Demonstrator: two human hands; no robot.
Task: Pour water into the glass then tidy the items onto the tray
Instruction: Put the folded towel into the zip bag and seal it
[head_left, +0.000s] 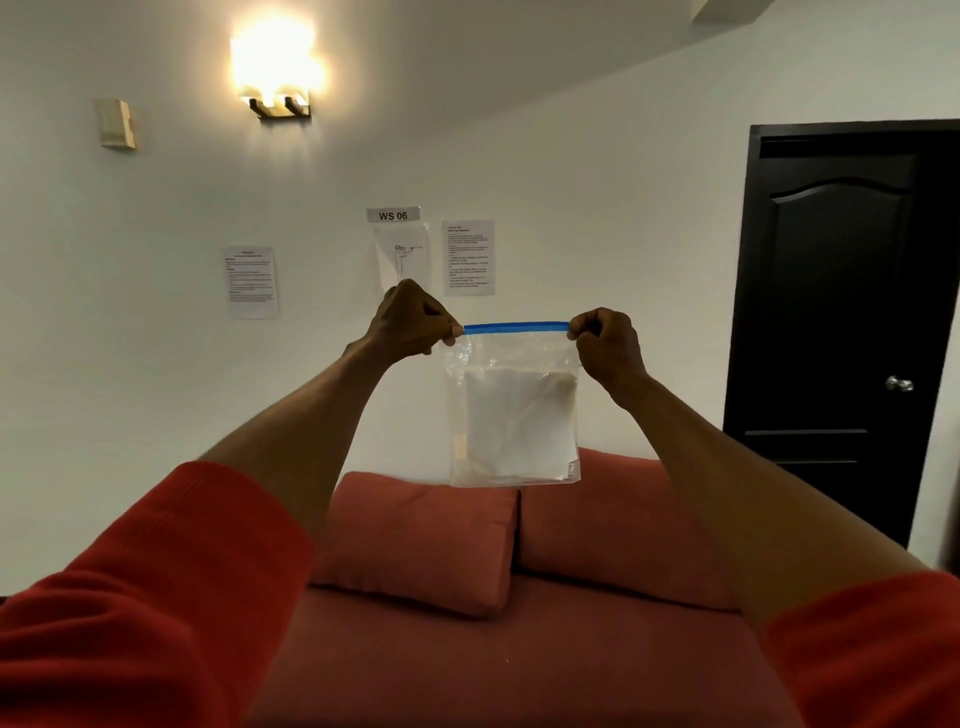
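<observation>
Both hands are raised in front of the camera and pinch a clear zip bag (514, 410) by its top corners. Left hand (410, 325) grips the left end of the blue seal strip (516, 327) with closed fingers, and right hand (608, 345) grips the right end in the same way, so the strip is stretched straight between them. The bag hangs down freely, and inside it lies something white and folded; what it is, I cannot tell. Red sleeves (140, 597) cover both arms up to the forearm.

Under the arms there is a red bed (509, 660) with two red pillows (421, 540) side by side at its far end. No glass, water or tray shows in this view.

Behind the bed stands a white wall with several printed papers (251, 281) and a sign reading "WS 06" (393, 215). Higher on the wall a lamp (278, 78) is lit. At the right side is a dark door (841, 322) with a round metal knob (898, 383).
</observation>
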